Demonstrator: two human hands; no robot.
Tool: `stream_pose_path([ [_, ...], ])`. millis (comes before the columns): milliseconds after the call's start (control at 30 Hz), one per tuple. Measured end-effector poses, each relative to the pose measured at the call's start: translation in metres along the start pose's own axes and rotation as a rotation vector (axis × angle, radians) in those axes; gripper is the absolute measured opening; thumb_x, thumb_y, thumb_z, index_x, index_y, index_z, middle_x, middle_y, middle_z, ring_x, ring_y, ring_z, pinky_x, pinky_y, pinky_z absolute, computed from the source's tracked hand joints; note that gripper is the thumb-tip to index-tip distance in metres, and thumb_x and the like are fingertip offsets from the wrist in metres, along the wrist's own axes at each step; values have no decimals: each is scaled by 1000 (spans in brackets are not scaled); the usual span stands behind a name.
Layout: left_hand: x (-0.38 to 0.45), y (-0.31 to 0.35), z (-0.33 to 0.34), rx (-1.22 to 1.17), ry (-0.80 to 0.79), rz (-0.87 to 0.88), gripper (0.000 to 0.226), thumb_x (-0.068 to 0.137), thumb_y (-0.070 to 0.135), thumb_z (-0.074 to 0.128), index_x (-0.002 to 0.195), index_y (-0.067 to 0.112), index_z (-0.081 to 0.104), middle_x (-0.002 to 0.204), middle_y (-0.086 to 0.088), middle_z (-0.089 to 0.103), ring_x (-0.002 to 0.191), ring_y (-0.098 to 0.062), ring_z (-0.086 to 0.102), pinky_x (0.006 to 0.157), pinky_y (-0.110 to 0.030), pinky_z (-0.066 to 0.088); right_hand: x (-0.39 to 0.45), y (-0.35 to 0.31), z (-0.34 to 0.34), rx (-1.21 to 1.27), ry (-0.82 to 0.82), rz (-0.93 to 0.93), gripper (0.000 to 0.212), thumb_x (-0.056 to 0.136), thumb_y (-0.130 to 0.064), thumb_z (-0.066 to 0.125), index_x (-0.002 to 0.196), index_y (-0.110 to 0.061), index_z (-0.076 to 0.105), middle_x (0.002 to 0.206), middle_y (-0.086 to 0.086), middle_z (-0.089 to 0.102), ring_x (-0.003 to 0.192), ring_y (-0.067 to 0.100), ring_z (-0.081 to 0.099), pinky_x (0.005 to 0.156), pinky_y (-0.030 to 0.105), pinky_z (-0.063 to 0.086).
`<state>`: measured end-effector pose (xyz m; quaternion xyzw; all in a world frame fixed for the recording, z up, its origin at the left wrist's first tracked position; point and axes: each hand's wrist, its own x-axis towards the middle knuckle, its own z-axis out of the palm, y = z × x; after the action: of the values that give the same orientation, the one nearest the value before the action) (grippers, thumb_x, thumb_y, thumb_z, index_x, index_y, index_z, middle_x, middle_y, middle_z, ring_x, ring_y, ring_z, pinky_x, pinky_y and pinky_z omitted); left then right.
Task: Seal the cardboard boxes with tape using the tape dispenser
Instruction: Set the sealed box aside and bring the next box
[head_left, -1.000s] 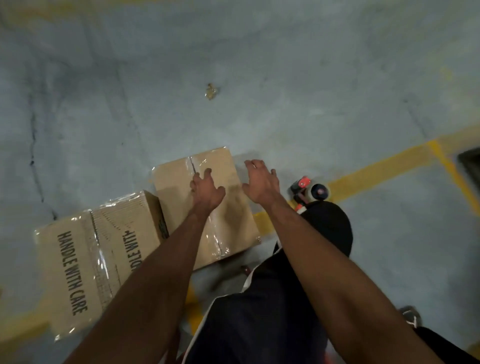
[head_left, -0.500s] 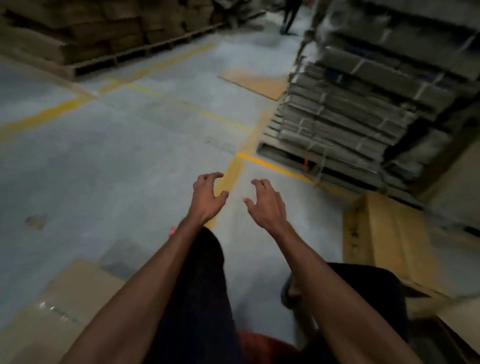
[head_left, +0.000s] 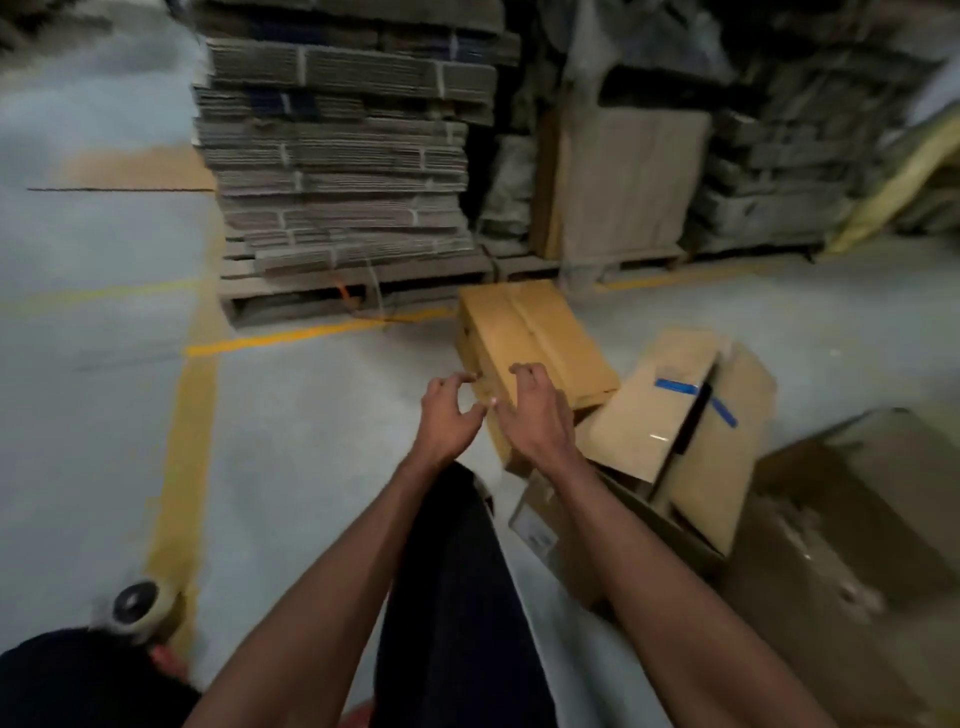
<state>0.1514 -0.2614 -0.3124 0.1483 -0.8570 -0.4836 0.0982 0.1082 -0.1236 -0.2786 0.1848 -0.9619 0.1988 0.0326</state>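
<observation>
A closed yellow-brown cardboard box (head_left: 540, 327) lies tilted on the grey floor just ahead of me, its top flaps meeting in a centre seam. My left hand (head_left: 449, 418) hovers by the box's near left corner with fingers loosely curled and holding nothing. My right hand (head_left: 535, 415) is over the box's near end, fingers bent, and appears to touch its edge. The tape dispenser (head_left: 136, 605), its roll facing up, sits on the floor at the lower left, far from both hands.
A box with blue tape strips (head_left: 670, 415) leans on other cartons to the right, beside a large open carton (head_left: 831, 545). A pallet of flattened cardboard (head_left: 337, 156) stands behind. Yellow floor lines (head_left: 187, 441) run left. My dark-trousered leg (head_left: 452, 597) lies between my arms.
The view has swung right, from the taped boxes to the pallet and the loose boxes. Both hands have moved forward to the yellow-brown box, still holding nothing.
</observation>
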Motion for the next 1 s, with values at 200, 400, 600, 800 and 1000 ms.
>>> stream_pose_path([
  [200,6,39,88,21,-189,53,41,91,22,68,131,17,60,130,-14,56,123,-27,52,101,-30,39,-23,91,-27,-63,106,162,52,97,-37,62,143,-14,51,143,8,49,124,31,54,106,50,43],
  [400,3,74,148,54,-321,81,45,91,25,65,135,16,58,131,-15,56,123,-29,53,104,-32,43,-46,146,-41,-137,258,243,44,106,-42,41,137,-15,58,138,7,55,124,26,55,103,51,44],
  [600,-3,99,187,195,-378,65,50,91,38,63,138,26,52,142,-13,42,130,-35,44,111,-53,38,-69,184,-39,-120,189,350,36,108,-32,39,139,-19,53,138,6,53,127,25,52,110,62,37],
  [800,4,102,199,288,-425,32,62,90,52,59,145,30,41,146,-17,36,130,-42,41,108,-57,39,-81,207,-27,-60,133,385,51,107,-32,41,157,-31,30,165,3,24,155,31,17,114,79,17],
  [1000,4,104,203,361,-473,-3,67,93,55,54,152,36,28,143,-19,38,130,-42,40,107,-56,36,-79,220,-23,21,17,681,60,102,-63,33,158,-49,15,168,-2,-13,147,61,-9,111,82,5],
])
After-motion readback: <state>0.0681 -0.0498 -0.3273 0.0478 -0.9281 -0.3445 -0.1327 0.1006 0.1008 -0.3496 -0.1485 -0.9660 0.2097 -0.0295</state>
